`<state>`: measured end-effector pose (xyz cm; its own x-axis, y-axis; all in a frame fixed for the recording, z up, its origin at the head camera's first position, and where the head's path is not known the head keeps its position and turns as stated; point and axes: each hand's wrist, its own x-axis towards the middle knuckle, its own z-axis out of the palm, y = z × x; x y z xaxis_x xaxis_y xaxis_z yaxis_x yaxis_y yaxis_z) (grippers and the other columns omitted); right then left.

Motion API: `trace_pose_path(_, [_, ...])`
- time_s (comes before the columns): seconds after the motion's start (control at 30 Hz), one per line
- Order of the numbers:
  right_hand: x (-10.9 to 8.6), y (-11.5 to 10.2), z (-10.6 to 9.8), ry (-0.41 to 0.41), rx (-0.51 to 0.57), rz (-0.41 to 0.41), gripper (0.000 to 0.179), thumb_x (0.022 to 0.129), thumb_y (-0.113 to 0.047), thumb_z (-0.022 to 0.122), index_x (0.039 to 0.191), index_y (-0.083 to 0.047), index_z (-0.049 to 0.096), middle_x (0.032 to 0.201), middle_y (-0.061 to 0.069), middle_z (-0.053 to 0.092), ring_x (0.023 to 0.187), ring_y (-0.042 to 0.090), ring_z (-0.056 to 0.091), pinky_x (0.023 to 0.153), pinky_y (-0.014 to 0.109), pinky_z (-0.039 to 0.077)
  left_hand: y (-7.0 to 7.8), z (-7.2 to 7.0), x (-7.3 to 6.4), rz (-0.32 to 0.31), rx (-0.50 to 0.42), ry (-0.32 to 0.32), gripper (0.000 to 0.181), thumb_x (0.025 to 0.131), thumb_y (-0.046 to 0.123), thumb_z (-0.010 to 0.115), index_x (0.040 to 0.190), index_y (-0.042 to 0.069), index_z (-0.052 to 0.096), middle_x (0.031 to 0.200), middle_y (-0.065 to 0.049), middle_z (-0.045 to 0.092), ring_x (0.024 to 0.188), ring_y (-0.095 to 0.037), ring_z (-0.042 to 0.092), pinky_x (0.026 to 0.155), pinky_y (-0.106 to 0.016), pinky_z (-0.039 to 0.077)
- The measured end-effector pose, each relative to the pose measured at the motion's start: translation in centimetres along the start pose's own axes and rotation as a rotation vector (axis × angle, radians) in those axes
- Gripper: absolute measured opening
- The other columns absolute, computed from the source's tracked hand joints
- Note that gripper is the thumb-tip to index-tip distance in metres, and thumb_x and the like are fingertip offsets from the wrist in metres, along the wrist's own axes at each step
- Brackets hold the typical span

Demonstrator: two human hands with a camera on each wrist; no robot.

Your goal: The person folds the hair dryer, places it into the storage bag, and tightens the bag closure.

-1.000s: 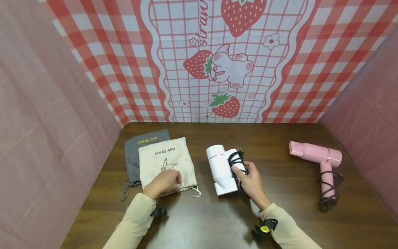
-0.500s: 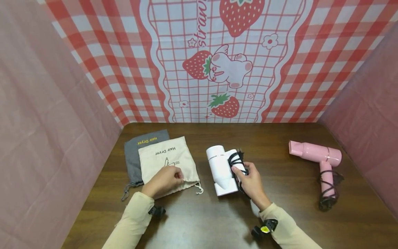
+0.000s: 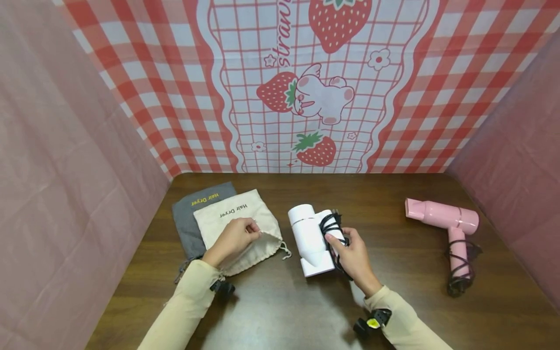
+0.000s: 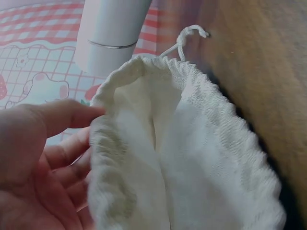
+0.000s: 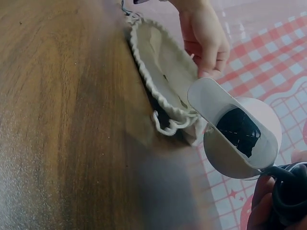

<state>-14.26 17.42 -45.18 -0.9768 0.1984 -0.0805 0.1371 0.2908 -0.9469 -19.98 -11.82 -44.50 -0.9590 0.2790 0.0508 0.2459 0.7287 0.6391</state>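
My left hand [image 3: 234,239] pinches the upper edge of the mouth of a cream drawstring bag [image 3: 265,218] printed "Hair Dryer". In the left wrist view the bag's gathered mouth [image 4: 225,103] gapes wide and its inside shows. To the right of the bag, my right hand [image 3: 353,253] grips a white hair dryer [image 3: 306,233] by its folded handle, which has a black cord [image 3: 329,223] wound round it. From the right wrist view, the dryer's flat nozzle [image 5: 218,103] points toward the camera, close to the bag's mouth.
A grey drawstring bag [image 3: 185,218] lies partly under the cream one. Toward the right edge of the wooden table [image 3: 393,194] lies a pink hair dryer [image 3: 442,214] with a cord round its handle. Checked cloth [image 3: 183,97] hangs behind; pink cloth hangs on both sides.
My left hand has lifted the edge of the cream bag up and away from me, so its mouth has come apart. My right hand and the white hair dryer have stayed nearly still.
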Motion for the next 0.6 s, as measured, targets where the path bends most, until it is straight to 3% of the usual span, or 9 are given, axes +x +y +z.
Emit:
trace_pose_path(0.37, [-0.6,-0.7,0.2,-0.016,-0.027,-0.029,0.046,0.091,-0.023,0.069,0.121,0.006,0.049,0.095,0.019,0.061,0.065,0.01,0.057,0.058,0.023,0.05,1.3,-0.9,2.2,-0.072,-0.111,0.2,0.013,0.084,0.02,0.071,0.084,0.007,0.07,0.077,-0.006,0.069,0.068,-0.013,0.059,0.067,-0.028,0.047])
trace_pose_path(0.6, [-1.0,-1.2,0.6,-0.036,-0.057,-0.077,0.045,0.09,-0.024,0.07,0.119,0.005,0.052,0.1,0.021,0.062,0.07,0.012,0.057,0.061,0.023,0.05,2.2,-0.9,3.6,-0.083,-0.159,0.256,0.012,0.084,0.018,0.072,0.084,0.006,0.071,0.076,-0.008,0.07,0.066,-0.014,0.059,0.065,-0.027,0.047])
